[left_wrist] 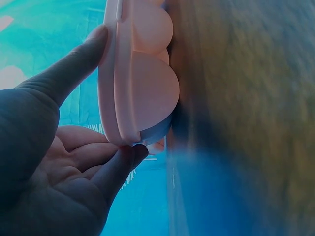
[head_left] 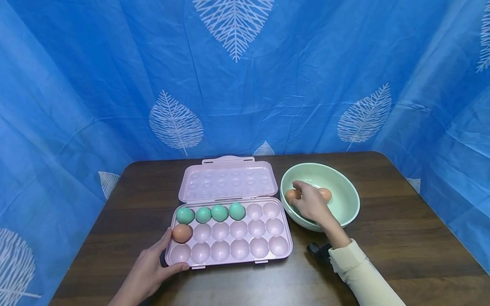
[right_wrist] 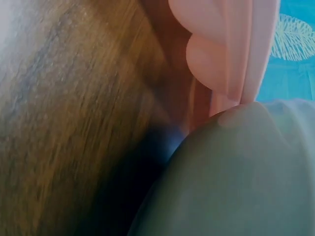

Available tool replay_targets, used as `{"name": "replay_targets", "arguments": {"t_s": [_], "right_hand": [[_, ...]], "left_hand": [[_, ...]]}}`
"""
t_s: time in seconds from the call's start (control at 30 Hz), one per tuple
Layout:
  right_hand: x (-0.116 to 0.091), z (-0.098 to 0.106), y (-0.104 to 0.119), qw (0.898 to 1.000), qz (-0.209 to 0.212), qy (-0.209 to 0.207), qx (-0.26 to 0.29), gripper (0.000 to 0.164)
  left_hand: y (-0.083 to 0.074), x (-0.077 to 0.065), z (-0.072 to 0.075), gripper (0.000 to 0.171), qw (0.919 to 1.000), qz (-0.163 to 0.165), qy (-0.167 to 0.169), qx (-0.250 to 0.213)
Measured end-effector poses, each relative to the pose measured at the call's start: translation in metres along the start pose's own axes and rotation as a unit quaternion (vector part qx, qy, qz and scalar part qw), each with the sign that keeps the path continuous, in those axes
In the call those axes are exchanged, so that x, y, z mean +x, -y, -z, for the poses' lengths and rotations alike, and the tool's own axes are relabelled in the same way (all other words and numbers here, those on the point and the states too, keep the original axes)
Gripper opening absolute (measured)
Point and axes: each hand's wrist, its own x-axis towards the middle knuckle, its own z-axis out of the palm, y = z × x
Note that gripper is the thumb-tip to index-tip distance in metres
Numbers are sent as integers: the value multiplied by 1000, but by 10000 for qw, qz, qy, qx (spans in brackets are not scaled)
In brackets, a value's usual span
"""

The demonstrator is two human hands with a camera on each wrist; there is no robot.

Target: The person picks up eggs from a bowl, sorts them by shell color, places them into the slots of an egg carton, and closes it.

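A pink plastic egg carton [head_left: 229, 258] lies on the table with its lid [head_left: 228, 182] folded back. Several green eggs [head_left: 219, 213] fill the left part of its back row, and one brown egg [head_left: 181, 233] sits at the left end of the middle row. My left hand [head_left: 151, 265] grips the carton's front left corner; the left wrist view shows the thumb and fingers on its rim. Inside the pale green bowl [head_left: 346, 199], my right hand [head_left: 309, 203] pinches a brown egg [head_left: 292, 195]. Another brown egg [head_left: 326, 194] lies beyond that hand, partly hidden.
The bowl stands right beside the carton's right end, on a dark wooden table [head_left: 402, 238]. A blue curtain [head_left: 291, 76] with white leaf prints hangs behind the table and along its sides. A black strap piece [head_left: 318, 251] shows at the right wrist.
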Motion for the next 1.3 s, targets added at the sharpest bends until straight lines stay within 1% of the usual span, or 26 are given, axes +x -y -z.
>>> {"name": "replay_targets", "arguments": {"t_s": [0.2, 0.37, 0.6, 0.87, 0.97, 1.13, 1.2, 1.3], "right_hand": [[4, -1, 2, 9999, -29, -116, -65, 41], [4, -1, 0, 9997, 13, -231, -14, 38], [1, 2, 0, 9992, -77, -323, 223, 39], [-4, 4, 0, 9967, -119, -590, 549, 39], [-5, 4, 0, 9956, -116, -715, 601, 40], [-8, 5, 1, 9937, -227, -956, 543, 42], [-9, 5, 1, 9925, -281, -1028, 606, 42], [-11, 5, 1, 9898, -309, -1112, 838, 41]], "left_hand": [[-1, 2, 1, 112, 9999, 111, 66, 16], [-1, 4, 2, 114, 9995, 254, 182, -84], [-1, 4, 1, 113, 9999, 144, 79, -49], [-2, 4, 1, 113, 9999, 140, 81, -58], [-2, 3, 0, 113, 9999, 128, 71, -83], [0, 1, 0, 112, 9999, 70, 77, -109], [0, 0, 0, 112, 9998, 124, 132, -125], [0, 1, 0, 113, 9993, 246, 230, -172]]}}
